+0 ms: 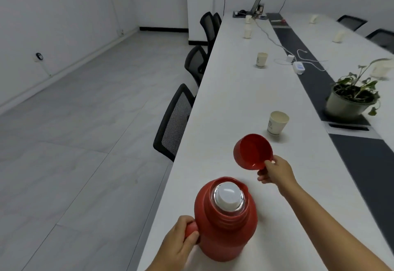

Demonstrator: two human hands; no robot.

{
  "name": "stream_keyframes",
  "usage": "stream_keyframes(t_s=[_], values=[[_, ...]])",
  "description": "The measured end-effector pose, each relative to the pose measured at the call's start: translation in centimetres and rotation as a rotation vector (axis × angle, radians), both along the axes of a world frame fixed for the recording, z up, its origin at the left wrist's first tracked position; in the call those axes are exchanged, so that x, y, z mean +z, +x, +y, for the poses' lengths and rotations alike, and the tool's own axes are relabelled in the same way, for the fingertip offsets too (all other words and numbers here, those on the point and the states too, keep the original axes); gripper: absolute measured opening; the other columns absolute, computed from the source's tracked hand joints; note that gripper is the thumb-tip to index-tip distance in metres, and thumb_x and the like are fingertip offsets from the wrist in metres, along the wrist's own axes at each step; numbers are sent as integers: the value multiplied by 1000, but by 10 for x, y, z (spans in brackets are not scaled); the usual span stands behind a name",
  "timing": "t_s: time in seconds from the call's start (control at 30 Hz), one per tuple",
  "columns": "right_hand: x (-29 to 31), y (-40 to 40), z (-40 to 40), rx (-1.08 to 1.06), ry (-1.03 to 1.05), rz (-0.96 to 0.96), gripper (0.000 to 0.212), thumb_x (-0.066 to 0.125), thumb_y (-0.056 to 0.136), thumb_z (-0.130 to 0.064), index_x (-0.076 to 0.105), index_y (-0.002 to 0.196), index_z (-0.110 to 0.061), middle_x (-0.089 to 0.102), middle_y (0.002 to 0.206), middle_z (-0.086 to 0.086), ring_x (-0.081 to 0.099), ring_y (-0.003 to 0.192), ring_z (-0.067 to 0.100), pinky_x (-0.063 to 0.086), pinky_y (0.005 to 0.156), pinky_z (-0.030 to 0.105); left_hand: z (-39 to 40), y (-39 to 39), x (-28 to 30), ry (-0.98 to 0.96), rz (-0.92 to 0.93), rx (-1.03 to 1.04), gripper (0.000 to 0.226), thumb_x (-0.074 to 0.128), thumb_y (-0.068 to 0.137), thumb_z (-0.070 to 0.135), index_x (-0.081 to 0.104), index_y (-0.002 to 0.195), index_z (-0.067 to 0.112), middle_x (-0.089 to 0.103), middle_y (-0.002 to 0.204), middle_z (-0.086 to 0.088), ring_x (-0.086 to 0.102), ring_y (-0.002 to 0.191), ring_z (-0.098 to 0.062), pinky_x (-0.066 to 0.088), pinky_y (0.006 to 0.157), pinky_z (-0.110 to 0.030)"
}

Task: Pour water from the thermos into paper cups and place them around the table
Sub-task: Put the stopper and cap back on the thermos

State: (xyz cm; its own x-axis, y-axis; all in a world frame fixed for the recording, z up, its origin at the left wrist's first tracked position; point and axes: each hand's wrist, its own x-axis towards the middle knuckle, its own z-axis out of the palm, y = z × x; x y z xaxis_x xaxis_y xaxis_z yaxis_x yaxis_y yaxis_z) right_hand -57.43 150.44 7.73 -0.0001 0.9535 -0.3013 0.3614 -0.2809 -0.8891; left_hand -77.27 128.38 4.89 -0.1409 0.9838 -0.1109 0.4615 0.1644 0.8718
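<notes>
Red thermos [223, 226], white stopper in place, is gripped by its handle in the left hand [181, 241] at the table's [234, 100] near left edge, while its red lid cup [251, 151] is pinched by the right hand [275, 171] just short of the nearest paper cup [277, 123].

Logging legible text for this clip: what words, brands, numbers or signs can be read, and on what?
None can be read.
Nearest paper cup: greyish print on its wall, too blurred.
Next paper cup: faint print, too blurred.
Red thermos and red lid cup: no print visible.
</notes>
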Motion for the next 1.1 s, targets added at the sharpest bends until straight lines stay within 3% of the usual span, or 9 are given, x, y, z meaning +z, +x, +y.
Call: stream_keyframes(t_s=[0.2,0.27,0.33,0.4,0.5,0.63,0.77,0.87,1.1], values=[[82,5,-49,234,257,85,26,36,92,-5,49,102,-26,63,53,7,62,43,16,51,43,21,39,2,69,202,-104,52,29,41,93,16,35,103,43,42,116,22,44,110,7,35,87,-1],[105,-3,-66,327,369,63,34,37,92,-6,50,97,-37,63,47,1,62,45,14,52,46,20,59,15,108,229,-207,-73,28,34,89,40,24,111,52,36,121,27,43,116,7,36,95,-8],[121,-9,-78,372,519,24,43,39,92,-6,47,100,-47,62,47,-3,62,47,10,52,50,17,71,24,141,232,-346,-82,34,29,74,59,19,107,62,40,116,25,49,115,-3,45,89,-15],[133,-11,-86,367,637,-9,47,42,91,-5,43,107,-49,63,59,-8,63,57,4,51,56,13,76,26,162,208,-544,-36,29,30,75,59,32,104,57,49,106,19,60,105,-16,52,76,-17],[139,-8,-96,508,611,38,52,47,88,-1,41,107,-49,60,94,-16,59,86,-9,48,67,7,77,22,162,241,-703,55,10,40,90,36,41,101,35,56,102,-1,63,97,-27,54,82,-32],[127,-4,-103,558,442,218,35,34,92,3,48,100,-28,59,102,-6,55,101,10,42,84,12,66,12,130,315,-558,-60,37,59,86,14,35,105,35,51,118,3,65,90,-5,53,78,-20],[107,-7,-108,537,432,106,22,45,92,-17,40,107,-31,52,108,-12,52,101,6,41,83,10,55,10,102,258,-312,-262,78,68,65,13,25,121,47,36,133,23,42,122,9,37,101,-17],[97,-4,-110,590,367,67,43,51,89,-22,28,120,-41,44,119,-16,50,108,-1,40,87,10,57,6,95,226,-259,-231,82,70,60,16,25,119,51,34,131,29,35,123,15,31,102,-10],[79,-2,-117,736,368,-79,56,67,79,-24,29,107,-54,36,116,-34,40,106,-19,34,83,-3,47,-2,82,136,-123,-301,72,65,61,17,30,111,54,42,125,23,43,119,6,35,97,-9]])
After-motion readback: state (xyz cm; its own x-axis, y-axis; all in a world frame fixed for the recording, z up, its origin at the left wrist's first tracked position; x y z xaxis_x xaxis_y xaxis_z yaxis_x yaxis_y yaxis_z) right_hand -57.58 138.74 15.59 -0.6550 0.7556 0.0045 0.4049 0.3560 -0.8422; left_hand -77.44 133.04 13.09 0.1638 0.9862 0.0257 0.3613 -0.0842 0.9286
